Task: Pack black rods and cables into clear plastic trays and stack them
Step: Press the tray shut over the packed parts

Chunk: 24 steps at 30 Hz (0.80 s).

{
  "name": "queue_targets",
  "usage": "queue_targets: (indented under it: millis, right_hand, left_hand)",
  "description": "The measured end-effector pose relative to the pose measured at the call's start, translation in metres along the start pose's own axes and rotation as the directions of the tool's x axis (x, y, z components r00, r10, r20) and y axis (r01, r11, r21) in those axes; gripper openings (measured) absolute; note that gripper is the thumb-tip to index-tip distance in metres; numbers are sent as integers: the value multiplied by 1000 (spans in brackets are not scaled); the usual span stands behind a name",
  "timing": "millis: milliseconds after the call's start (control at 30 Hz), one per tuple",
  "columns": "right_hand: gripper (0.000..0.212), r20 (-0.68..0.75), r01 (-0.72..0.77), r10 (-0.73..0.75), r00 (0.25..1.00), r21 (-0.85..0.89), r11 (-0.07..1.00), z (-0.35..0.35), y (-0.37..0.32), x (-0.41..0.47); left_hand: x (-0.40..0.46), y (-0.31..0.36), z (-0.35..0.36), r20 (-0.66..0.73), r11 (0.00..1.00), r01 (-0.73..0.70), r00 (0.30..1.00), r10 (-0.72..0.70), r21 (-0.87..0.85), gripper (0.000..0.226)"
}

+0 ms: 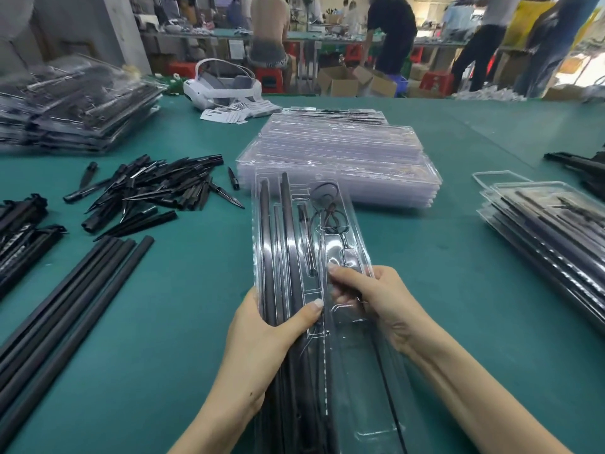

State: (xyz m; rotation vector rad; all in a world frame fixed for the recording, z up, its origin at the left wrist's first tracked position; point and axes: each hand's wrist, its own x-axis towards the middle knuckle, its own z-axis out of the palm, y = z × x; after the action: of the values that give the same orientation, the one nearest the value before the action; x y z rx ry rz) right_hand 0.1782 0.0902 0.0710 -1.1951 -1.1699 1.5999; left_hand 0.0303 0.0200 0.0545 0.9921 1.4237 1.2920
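Clear plastic tray (296,224) held lengthwise over the green table (425,290), near end toward the person, far end pointing at the tray stack. Long black rods (266,257) sit in its left channels, running almost the full tray length. A thin black cable (329,208) lies looped in the upper right compartment; a short dark piece (306,234) sits in the narrow middle slot.

Left hand (262,339) grips the tray's left edge, thumb on top across the rods, fingers underneath. Right hand (376,299) holds the right side of the tray, fingers curled over the plastic, fingertips pressing near the centre compartment. Whether it also pinches the cable, cannot tell.

Just beyond the tray's far end: stack of empty clear trays (340,158) flat on the table. Right side: stack of filled trays (550,231) with black parts inside. Far left: another pile of filled trays (75,106), blurred.

Left of the held tray: heap of black pointed spikes (154,188). Nearer the person on the left: several loose long black rods (75,306) lying side by side diagonally. At the left edge, a bundle of black parts (19,231).

At the table's far side: white headset (222,83), with small white printed packets (239,111) beside it. Background: people at workbenches, cardboard boxes, red stools.
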Motion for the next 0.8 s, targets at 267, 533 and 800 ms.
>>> queue_targets:
  millis: [267, 533, 800]
  right_hand:
    - [17, 55, -6, 2, 998, 66, 998, 1, -3, 2]
    - [29, 123, 46, -59, 991, 110, 993, 2, -4, 1]
    - [24, 171, 165, -155, 973, -49, 985, 0, -7, -4]
  left_hand:
    - [-5, 0, 0, -39, 995, -66, 997, 69, 72, 46]
    - [-11, 3, 0, -40, 998, -56, 998, 57, 39, 44]
    - [-16, 8, -1, -23, 999, -17, 1000, 16, -46, 52]
